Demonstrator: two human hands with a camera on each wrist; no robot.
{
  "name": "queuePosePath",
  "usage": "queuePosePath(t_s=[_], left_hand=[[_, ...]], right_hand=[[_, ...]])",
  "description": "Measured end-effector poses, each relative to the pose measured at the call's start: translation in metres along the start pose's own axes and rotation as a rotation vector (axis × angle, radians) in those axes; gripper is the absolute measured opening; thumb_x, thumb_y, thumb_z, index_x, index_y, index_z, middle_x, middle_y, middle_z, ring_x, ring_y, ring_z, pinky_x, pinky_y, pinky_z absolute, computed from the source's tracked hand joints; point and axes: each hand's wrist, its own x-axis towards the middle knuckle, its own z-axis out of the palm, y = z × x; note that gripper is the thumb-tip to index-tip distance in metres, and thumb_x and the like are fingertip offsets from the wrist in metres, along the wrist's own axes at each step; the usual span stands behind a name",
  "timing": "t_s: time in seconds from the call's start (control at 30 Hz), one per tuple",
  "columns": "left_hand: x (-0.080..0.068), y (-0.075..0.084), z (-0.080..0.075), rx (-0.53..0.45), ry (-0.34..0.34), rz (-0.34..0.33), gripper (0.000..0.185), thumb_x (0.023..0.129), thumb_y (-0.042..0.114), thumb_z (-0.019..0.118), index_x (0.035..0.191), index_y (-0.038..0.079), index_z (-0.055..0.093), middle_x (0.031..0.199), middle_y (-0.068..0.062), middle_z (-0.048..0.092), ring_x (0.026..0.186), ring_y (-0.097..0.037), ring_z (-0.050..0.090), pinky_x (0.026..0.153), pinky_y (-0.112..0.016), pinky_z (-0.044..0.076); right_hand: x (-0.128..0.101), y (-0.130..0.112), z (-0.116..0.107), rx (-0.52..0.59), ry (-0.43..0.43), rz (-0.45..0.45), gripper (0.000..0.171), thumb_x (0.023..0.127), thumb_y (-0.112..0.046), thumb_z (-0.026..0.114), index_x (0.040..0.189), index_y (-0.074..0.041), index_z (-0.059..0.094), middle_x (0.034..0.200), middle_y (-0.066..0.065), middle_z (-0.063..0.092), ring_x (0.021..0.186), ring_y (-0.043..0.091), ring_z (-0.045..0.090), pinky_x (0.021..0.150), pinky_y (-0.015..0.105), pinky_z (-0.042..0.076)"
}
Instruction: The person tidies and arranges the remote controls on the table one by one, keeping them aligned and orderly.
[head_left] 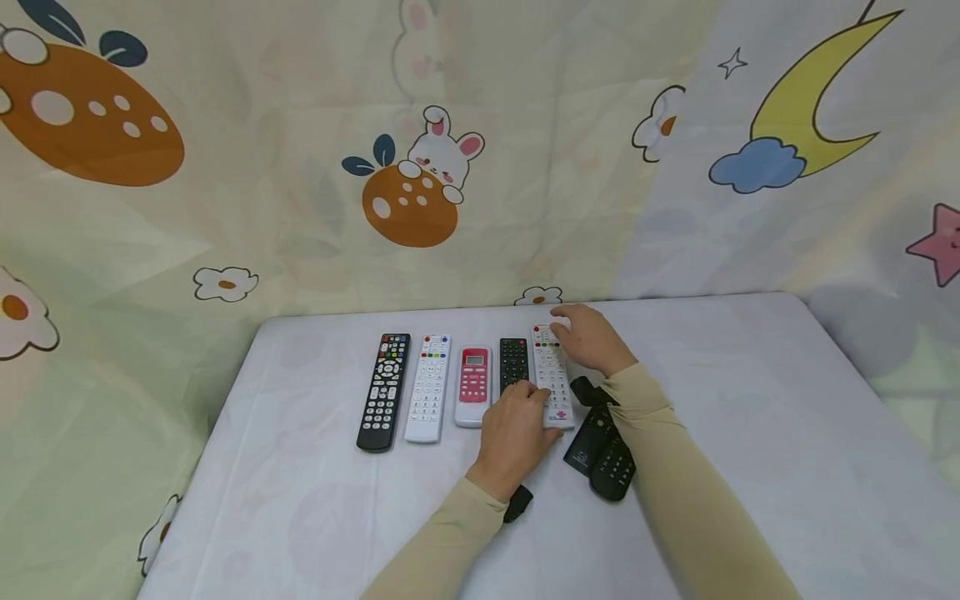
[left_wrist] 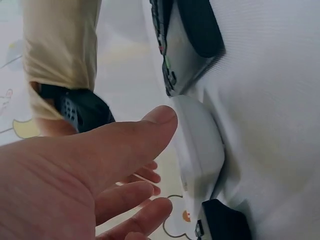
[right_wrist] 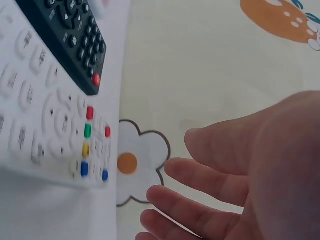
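A white remote control [head_left: 553, 379] with coloured buttons lies at the right end of a row on the table. My left hand [head_left: 516, 433] is at its near end, the thumb tip overlapping the end of the white remote [left_wrist: 200, 140] in the left wrist view, the fingers loosely bent. Beside the far end is my right hand [head_left: 596, 340]; in the right wrist view its relaxed fingers [right_wrist: 195, 207] stand apart from the white remote [right_wrist: 40, 100]. A black remote [head_left: 513, 358] lies just left of the white one, its lower part hidden by my left hand.
Leftward in the row are a white remote with a red face [head_left: 474, 387], another white remote [head_left: 428, 392] and a long black remote [head_left: 383, 396]. Two black remotes, one [head_left: 588, 437] overlapped by the other [head_left: 613, 471], lie by my right forearm. A patterned cloth [head_left: 300, 167] hangs behind the table.
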Motion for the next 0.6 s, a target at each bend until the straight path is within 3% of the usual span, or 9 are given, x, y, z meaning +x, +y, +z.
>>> queuePosePath(t_s=[0.37, 0.6], left_hand=[[-0.007, 0.006, -0.006, -0.025, -0.056, 0.024, 0.050, 0.074, 0.030, 0.091, 0.115, 0.007, 0.075, 0.100, -0.005, 0.068, 0.084, -0.015, 0.061, 0.064, -0.024, 0.050], [-0.013, 0.010, -0.009, -0.034, -0.076, 0.030, 0.050, 0.074, 0.032, 0.091, 0.115, 0.008, 0.075, 0.100, -0.004, 0.070, 0.085, -0.016, 0.065, 0.067, -0.027, 0.053]], right_hand=[[-0.027, 0.012, -0.010, -0.023, 0.057, 0.028, 0.042, 0.105, -0.016, 0.047, 0.136, 0.010, 0.055, 0.134, 0.032, 0.055, 0.123, 0.046, 0.054, 0.100, 0.057, 0.043], [-0.044, 0.021, -0.014, -0.030, 0.068, 0.043, 0.042, 0.104, -0.016, 0.047, 0.134, 0.011, 0.055, 0.130, 0.033, 0.058, 0.119, 0.047, 0.056, 0.098, 0.058, 0.044]])
